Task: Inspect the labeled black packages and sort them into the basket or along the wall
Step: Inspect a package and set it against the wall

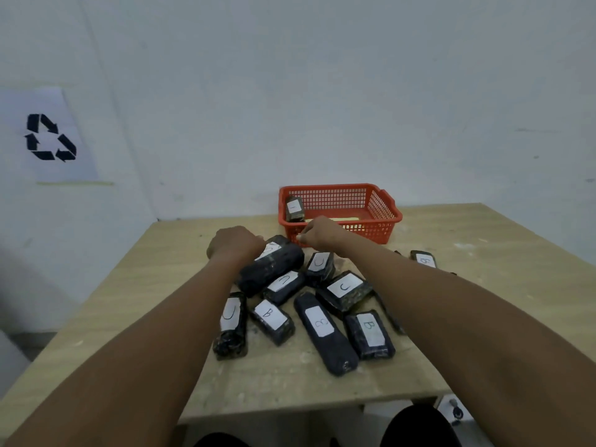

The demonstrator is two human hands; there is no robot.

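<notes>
Left hand (235,245) curled onto large black wrapped package (271,269), frame centre; right hand (319,232) beside red plastic mesh basket (383,227), fingers' state indeterminable. Inspection step judged underway; next: reading label.

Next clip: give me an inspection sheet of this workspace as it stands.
Surface: wooden table, dusty marks.
Job's things: red basket at the wall with one labelled package inside; pile of black packages labelled B or C.
Clutter: nothing seen.
Grips: left hand curled on the large package; right hand by the basket's front, grip unclear.
Cables: nothing seen.
Surroundings: white wall, recycling sign.
</notes>
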